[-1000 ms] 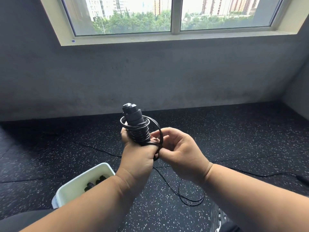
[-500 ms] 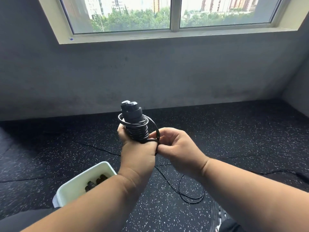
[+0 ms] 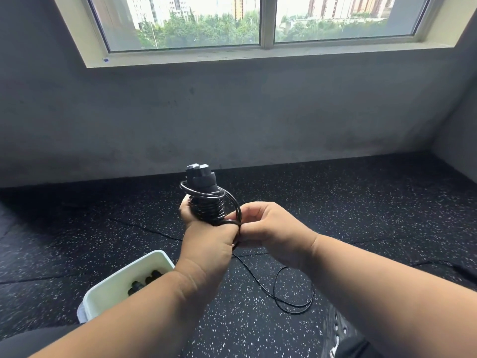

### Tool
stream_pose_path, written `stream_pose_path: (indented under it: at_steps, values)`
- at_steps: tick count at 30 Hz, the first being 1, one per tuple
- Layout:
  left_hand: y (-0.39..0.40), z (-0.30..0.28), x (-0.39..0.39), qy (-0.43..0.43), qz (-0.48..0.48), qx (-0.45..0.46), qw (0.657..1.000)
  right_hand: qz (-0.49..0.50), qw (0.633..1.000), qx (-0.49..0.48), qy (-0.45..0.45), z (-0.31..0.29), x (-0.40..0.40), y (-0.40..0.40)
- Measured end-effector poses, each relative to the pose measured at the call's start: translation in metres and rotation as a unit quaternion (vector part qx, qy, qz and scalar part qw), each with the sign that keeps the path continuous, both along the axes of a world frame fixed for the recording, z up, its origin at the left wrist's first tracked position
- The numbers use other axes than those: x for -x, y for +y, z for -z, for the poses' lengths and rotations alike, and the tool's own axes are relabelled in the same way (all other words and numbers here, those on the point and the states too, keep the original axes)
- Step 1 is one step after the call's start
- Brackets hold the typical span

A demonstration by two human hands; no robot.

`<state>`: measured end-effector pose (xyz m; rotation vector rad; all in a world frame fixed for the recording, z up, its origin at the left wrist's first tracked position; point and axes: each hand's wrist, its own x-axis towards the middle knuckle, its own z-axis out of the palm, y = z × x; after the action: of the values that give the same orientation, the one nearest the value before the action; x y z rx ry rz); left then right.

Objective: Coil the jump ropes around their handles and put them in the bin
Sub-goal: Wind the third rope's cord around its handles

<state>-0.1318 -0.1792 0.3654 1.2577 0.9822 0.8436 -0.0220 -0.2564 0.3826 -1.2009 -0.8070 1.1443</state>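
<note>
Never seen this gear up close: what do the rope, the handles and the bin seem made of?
Rope: thin glossy black cord, probably plastic-coated; it holds springy loops.
Handles: matte black, likely plastic or foam; hard to tell.
Bin: smooth cream-white, looks like moulded plastic.

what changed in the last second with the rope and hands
Little. The right hand slid closer against the left hand, pinching the rope near the coil. The left hand keeps gripping the handles; slack rope lies looped on the floor, and the bin is unmoved.
</note>
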Motion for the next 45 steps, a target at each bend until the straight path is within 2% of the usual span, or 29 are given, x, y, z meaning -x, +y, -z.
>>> stream_pose_path:
  at_steps: [10,22,26,33,39,45]
  values:
    - [-0.004,-0.011,0.006,0.021,0.044,-0.061,0.997,-0.042,0.999,0.028,0.006,0.002,-0.005,0.000]
    - [-0.013,-0.033,0.017,-0.085,0.105,-0.090,0.987,-0.033,0.997,-0.048,-0.043,-0.012,-0.011,-0.003]
    - [-0.012,-0.033,0.019,-0.122,0.124,-0.067,0.983,-0.019,0.997,-0.052,-0.055,-0.017,-0.009,-0.006]
    - [-0.004,-0.031,0.016,-0.186,0.115,0.023,0.976,0.010,0.997,-0.068,-0.037,-0.018,0.000,-0.007]
    - [-0.001,-0.031,0.015,-0.209,0.123,0.039,0.969,0.056,0.993,-0.064,-0.083,-0.026,0.004,-0.011]
    - [0.010,-0.028,0.015,-0.230,0.164,0.116,0.952,0.060,0.991,-0.061,-0.100,-0.032,0.006,-0.013]
